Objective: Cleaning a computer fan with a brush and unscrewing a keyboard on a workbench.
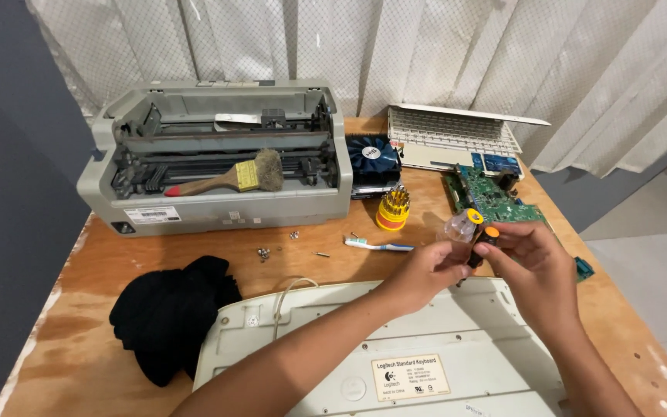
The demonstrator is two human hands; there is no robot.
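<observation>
The clear-handled screwdriver (463, 229) with its yellow cap sits pinched in your left hand (424, 272), above the upturned white keyboard (395, 340). Your right hand (533, 266) grips its black-and-orange end just beside, fingers closed round it.

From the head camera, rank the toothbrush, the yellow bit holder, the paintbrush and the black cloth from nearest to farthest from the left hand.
1. Toothbrush, just beyond the left hand on the table.
2. Yellow bit holder, a little farther back, in front of the blue fan.
3. Paintbrush, lying inside the open printer, and the black cloth, at the table's left: too close to call.
</observation>
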